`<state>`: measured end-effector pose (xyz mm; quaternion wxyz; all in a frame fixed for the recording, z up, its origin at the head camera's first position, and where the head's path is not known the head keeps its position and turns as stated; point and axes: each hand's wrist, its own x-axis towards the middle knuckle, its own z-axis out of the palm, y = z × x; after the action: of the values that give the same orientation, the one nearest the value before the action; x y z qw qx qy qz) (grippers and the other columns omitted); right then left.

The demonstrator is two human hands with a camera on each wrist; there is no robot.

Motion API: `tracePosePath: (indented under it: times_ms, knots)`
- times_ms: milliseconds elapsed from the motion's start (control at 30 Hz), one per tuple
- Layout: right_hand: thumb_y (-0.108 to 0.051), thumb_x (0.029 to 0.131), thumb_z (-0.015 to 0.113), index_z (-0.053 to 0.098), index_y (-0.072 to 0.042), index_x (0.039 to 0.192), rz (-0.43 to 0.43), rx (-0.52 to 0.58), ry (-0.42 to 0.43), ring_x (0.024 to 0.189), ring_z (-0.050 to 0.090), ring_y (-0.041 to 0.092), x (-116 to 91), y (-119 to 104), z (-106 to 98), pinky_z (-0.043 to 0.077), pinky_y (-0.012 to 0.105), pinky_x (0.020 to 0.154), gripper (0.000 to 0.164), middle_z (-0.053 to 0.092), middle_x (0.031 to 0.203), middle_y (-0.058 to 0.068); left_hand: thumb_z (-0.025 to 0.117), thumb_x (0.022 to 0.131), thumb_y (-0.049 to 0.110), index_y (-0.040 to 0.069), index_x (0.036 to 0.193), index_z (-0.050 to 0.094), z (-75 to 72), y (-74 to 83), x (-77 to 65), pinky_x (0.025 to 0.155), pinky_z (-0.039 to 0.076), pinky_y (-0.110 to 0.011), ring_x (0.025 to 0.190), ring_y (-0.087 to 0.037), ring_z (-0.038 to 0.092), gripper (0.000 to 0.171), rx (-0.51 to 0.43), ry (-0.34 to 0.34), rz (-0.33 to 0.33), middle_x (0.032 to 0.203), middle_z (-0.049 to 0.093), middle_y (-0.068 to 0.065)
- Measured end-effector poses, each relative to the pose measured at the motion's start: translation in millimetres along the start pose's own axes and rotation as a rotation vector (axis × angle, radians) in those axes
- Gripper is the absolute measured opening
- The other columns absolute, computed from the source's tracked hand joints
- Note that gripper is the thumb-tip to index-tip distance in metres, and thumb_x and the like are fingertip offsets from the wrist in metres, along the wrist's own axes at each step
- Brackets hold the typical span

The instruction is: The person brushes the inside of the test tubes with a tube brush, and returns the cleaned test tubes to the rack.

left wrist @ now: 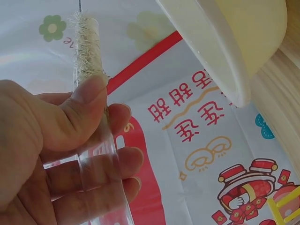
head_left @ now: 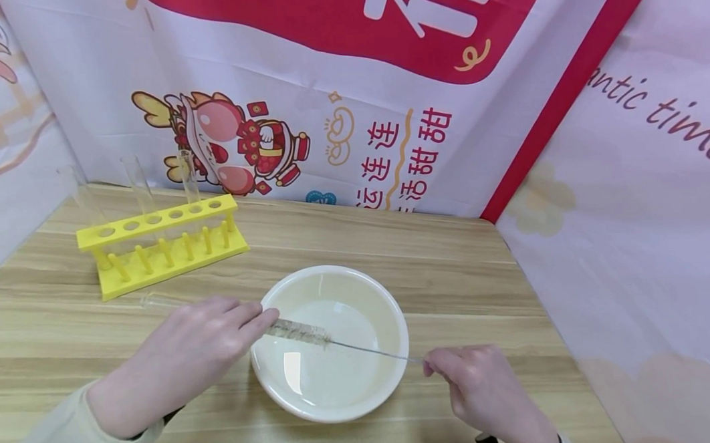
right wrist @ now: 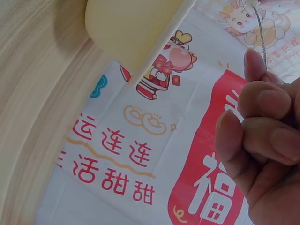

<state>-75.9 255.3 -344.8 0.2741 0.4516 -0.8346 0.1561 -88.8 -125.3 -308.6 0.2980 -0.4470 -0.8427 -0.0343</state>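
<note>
My left hand [head_left: 198, 340] grips a clear glass test tube [left wrist: 115, 204] over the left rim of a white bowl [head_left: 402, 339]. A test tube brush [left wrist: 86, 49] has its pale bristles inside the tube near the mouth, as the left wrist view shows. From the bristles, the twisted wire handle [head_left: 368, 349] runs right across the bowl. At its far end my right hand [head_left: 487, 388] pinches the wire, just past the bowl's right rim. Clear liquid fills part of the bowl. The tube's closed end sticks out left behind my left hand.
At the back left stands a yellow test tube rack [head_left: 171, 271]. It holds three upright glass test tubes, one of them a tube [head_left: 188, 177] near its right end. The wooden table [head_left: 454, 270] meets printed cloth walls [head_left: 347, 68] at the back and sides.
</note>
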Motion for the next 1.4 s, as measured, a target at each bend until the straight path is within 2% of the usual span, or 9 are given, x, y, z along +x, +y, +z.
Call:
tracePosePath:
  times_ms: [133, 333, 500, 633, 800, 1000, 1167, 1267, 1400]
  knots:
    - [0.014, 0.064, 0.039, 0.062, -0.015, 0.079, 0.002, -0.007, -0.004, 0.047, 0.035, -0.008, 1, 0, 0, 0.027, 0.008, 0.040, 0.041, 0.063, 0.065, -0.014, 0.080, 0.069, -0.006, 0.002, 0.106, 0.073, -0.5, 0.1, 0.5, 0.055, 0.058, -0.037, 0.074, -0.024, 0.067, 0.038, 0.004, -0.007, -0.001, 0.089, 0.071, -0.010]
    - [0.014, 0.063, 0.040, 0.063, -0.017, 0.079, 0.005, -0.009, -0.011, 0.047, 0.040, -0.007, 2, -1, 0, 0.031, 0.010, 0.040, 0.041, 0.063, 0.066, -0.015, 0.080, 0.069, -0.006, 0.004, 0.106, 0.074, 0.5, 2.2, 2.0, 0.057, 0.058, -0.037, 0.075, -0.023, 0.068, 0.038, -0.007, 0.009, 0.004, 0.091, 0.072, -0.009]
    - [0.014, 0.060, 0.040, 0.065, -0.016, 0.083, -0.038, 0.025, -0.044, 0.051, 0.046, -0.005, 13, -9, 6, 0.037, 0.010, 0.044, 0.045, 0.065, 0.069, -0.014, 0.085, 0.066, -0.003, 0.005, 0.105, 0.073, 8.7, 14.8, 9.7, 0.058, 0.058, -0.033, 0.074, -0.021, 0.067, 0.042, -0.037, 0.034, 0.074, 0.092, 0.072, -0.006]
    - [0.012, 0.061, 0.041, 0.065, -0.017, 0.083, -0.057, 0.009, -0.043, 0.049, 0.043, -0.004, 23, -15, 15, 0.034, 0.010, 0.044, 0.043, 0.063, 0.068, -0.015, 0.067, 0.075, -0.005, 0.003, 0.104, 0.071, 14.4, 20.8, 15.8, 0.054, 0.055, -0.031, 0.069, -0.021, 0.062, 0.030, -0.017, 0.068, 0.111, 0.090, 0.069, -0.006]
    - [0.010, 0.062, 0.039, 0.063, -0.018, 0.084, -0.069, -0.003, -0.018, 0.047, 0.041, -0.003, 30, -19, 21, 0.031, 0.011, 0.044, 0.043, 0.061, 0.066, -0.016, 0.056, 0.080, -0.006, 0.002, 0.102, 0.070, 14.9, 22.4, 21.1, 0.055, 0.055, -0.030, 0.066, -0.021, 0.060, 0.027, 0.004, 0.093, 0.128, 0.087, 0.069, -0.007]
    - [0.012, 0.060, 0.043, 0.063, -0.017, 0.085, -0.034, 0.017, -0.024, 0.046, 0.035, -0.004, 37, -25, 25, 0.025, 0.009, 0.044, 0.043, 0.060, 0.064, -0.015, 0.037, 0.091, -0.004, 0.002, 0.099, 0.071, 17.5, 26.0, 27.0, 0.051, 0.052, -0.029, 0.062, -0.020, 0.057, 0.036, 0.045, 0.150, 0.129, 0.083, 0.066, -0.006]
    - [0.014, 0.057, 0.043, 0.063, -0.016, 0.084, -0.010, 0.029, -0.007, 0.045, 0.030, -0.004, 41, -25, 27, 0.019, 0.009, 0.043, 0.045, 0.057, 0.059, -0.013, 0.043, 0.089, -0.002, 0.002, 0.100, 0.071, 16.4, 25.9, 27.8, 0.049, 0.051, -0.030, 0.062, -0.020, 0.057, 0.031, 0.049, 0.133, 0.109, 0.083, 0.067, -0.007]
    - [0.014, 0.058, 0.041, 0.063, -0.015, 0.083, -0.010, 0.010, 0.016, 0.044, 0.033, -0.002, 42, -25, 29, 0.021, 0.009, 0.042, 0.044, 0.061, 0.063, -0.011, 0.059, 0.083, -0.004, 0.002, 0.102, 0.071, 14.8, 25.6, 27.8, 0.050, 0.052, -0.030, 0.063, -0.020, 0.059, 0.024, 0.038, 0.098, 0.092, 0.084, 0.068, -0.007]
    - [0.012, 0.066, 0.036, 0.064, -0.009, 0.085, -0.048, -0.094, 0.089, 0.044, 0.037, 0.003, 47, -23, 30, 0.023, 0.011, 0.041, 0.039, 0.063, 0.067, -0.006, 0.079, 0.072, -0.004, 0.003, 0.105, 0.071, 12.7, 24.4, 28.2, 0.049, 0.053, -0.030, 0.066, -0.020, 0.064, 0.035, 0.002, 0.061, 0.050, 0.087, 0.070, -0.007]
